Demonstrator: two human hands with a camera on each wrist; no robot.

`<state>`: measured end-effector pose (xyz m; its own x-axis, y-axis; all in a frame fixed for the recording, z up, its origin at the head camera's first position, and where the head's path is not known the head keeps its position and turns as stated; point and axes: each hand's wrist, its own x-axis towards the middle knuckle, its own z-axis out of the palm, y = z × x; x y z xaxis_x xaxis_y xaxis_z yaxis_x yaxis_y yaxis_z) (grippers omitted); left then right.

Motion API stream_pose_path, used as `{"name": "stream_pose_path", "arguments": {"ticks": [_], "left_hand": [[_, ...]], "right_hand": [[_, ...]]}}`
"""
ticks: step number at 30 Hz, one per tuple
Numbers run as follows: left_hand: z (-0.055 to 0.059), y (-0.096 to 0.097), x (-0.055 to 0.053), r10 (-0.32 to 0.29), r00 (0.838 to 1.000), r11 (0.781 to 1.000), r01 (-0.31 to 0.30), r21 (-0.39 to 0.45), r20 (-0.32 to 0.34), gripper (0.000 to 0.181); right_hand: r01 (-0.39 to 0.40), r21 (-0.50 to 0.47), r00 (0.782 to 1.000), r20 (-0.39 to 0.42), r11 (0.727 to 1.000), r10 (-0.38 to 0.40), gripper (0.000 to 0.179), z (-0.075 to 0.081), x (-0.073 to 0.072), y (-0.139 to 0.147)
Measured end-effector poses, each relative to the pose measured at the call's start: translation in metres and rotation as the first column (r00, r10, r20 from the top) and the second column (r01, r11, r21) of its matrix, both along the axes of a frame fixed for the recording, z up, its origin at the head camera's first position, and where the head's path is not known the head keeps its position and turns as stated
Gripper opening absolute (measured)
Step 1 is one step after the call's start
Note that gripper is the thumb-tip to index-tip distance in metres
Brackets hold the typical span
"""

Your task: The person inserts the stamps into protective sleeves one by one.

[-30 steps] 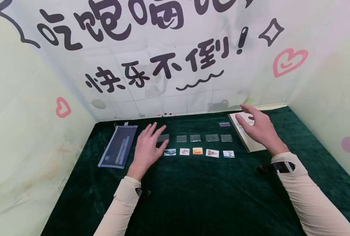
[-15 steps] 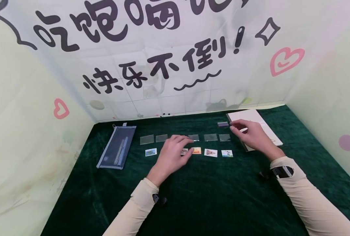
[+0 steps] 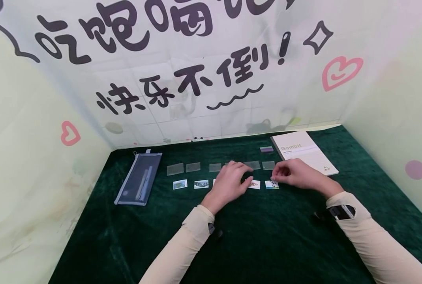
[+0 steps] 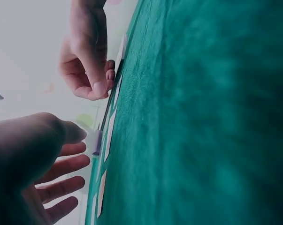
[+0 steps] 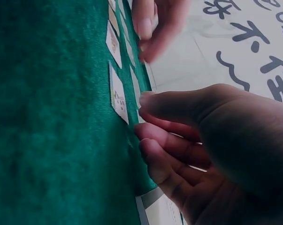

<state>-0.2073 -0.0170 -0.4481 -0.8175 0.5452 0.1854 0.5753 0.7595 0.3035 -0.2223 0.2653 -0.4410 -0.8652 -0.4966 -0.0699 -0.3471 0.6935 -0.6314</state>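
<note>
A row of small picture cards lies on the dark green cloth, with a blue card (image 3: 180, 184) at its left end and a panda-like card (image 3: 272, 185) at its right end. Behind them runs a row of clear small sleeves (image 3: 175, 169). My right hand (image 3: 297, 173) hovers by the panda-like card; in the right wrist view its loosely bent fingers sit just beyond that card (image 5: 118, 96), holding nothing. Over the middle of the rows, my left hand (image 3: 228, 183) is spread with relaxed fingers and hides some cards and sleeves.
A blue mesh zip pouch (image 3: 139, 179) with slim items inside lies at the left. At the back right are a small purple block (image 3: 266, 149) and a white book marked Gambit (image 3: 304, 152). Fabric walls (image 3: 211, 90) border the cloth at the back and sides.
My left hand has swept right along the cards, uncovering the left ones. The right hand has come down and toward me from over the book to the rightmost card.
</note>
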Motion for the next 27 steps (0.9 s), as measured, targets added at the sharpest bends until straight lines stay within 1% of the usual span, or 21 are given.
{"name": "stream_pose_path", "arguments": {"ticks": [3,5,8,11,14,19,22,27], "left_hand": [[-0.002,0.012,-0.01,0.013,1.0,1.0,-0.013,-0.022,0.011,0.032],[-0.003,0.019,-0.017,0.025,1.0,0.999,-0.025,-0.04,0.006,0.032],[-0.006,0.03,-0.027,0.045,0.999,0.996,-0.047,-0.078,-0.031,0.032],[-0.008,0.041,-0.035,0.051,0.996,0.992,-0.059,-0.11,-0.072,0.034],[-0.008,0.051,-0.042,0.05,0.995,0.988,-0.061,-0.141,-0.083,0.037],[-0.012,0.061,-0.05,0.084,0.995,0.982,-0.09,-0.165,-0.047,0.038],[-0.012,0.064,-0.054,0.102,0.995,0.984,-0.104,-0.144,-0.022,0.034],[-0.01,0.068,-0.056,0.107,0.994,0.989,-0.104,-0.106,0.015,0.027]], "right_hand": [[-0.021,0.002,0.999,0.026,1.0,0.02,0.009,-0.001,0.003,0.001],[-0.032,0.001,0.999,0.043,0.999,0.032,0.013,-0.001,0.005,0.002],[-0.043,0.005,0.997,0.066,0.999,0.042,0.02,0.0,0.005,0.001],[-0.045,0.014,0.995,0.087,0.999,0.043,0.023,0.002,0.005,0.0],[-0.037,0.016,0.994,0.101,0.999,0.035,0.023,0.002,0.005,0.0],[-0.028,0.002,0.993,0.113,1.0,0.028,0.023,0.001,0.005,0.0],[-0.027,-0.004,0.993,0.115,1.0,0.027,0.023,0.001,0.005,0.001],[-0.027,-0.005,0.993,0.112,1.0,0.027,0.021,0.0,0.004,0.004]]}}
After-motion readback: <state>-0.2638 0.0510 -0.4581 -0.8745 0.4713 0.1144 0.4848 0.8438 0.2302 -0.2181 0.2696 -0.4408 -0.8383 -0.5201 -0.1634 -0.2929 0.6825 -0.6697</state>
